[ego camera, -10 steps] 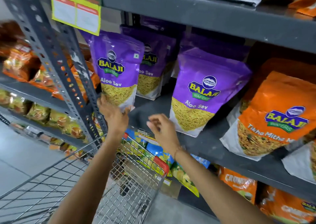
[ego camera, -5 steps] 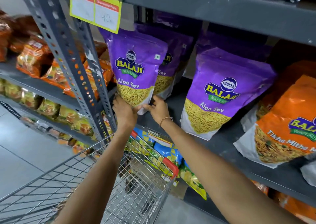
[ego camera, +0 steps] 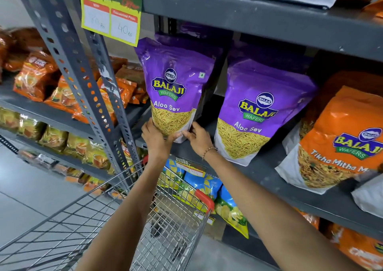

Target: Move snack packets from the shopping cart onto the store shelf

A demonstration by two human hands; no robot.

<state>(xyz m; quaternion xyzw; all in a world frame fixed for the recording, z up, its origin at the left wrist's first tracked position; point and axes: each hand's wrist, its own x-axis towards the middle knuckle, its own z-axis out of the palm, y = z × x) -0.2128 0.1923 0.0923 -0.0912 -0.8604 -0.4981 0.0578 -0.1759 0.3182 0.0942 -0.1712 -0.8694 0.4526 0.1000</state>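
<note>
We see both hands at the base of one purple Aloo Sev packet (ego camera: 176,86) standing upright at the left end of the grey shelf (ego camera: 259,171), just right of the perforated upright post (ego camera: 83,80). Left hand (ego camera: 158,139) cups the packet's bottom left corner, fingers wrapped under the clear window; right hand (ego camera: 199,138) pinches the bottom right corner, a bead bracelet (ego camera: 209,151) on that wrist. So both hands are grasping the same packet, its base touching the shelf edge as far as we can tell. A second Aloo Sev packet (ego camera: 261,113) stands just beside it to the right, apart from the hands, leaning back a bit. Further right an orange Tikha Mitha packet (ego camera: 339,146) leans on the same shelf. More purple packets sit behind in shadow, count unclear. Yellow price tag (ego camera: 110,16) hangs from the shelf above, at the post. Wire cart (ego camera: 170,229) sits below the arms, red handle corner (ego camera: 205,198) near the shelf; no packets visible in the part of the basket we see. Blue and yellow chip bags (ego camera: 205,185) fill the shelf below, orange packs on the rack to the left.
</note>
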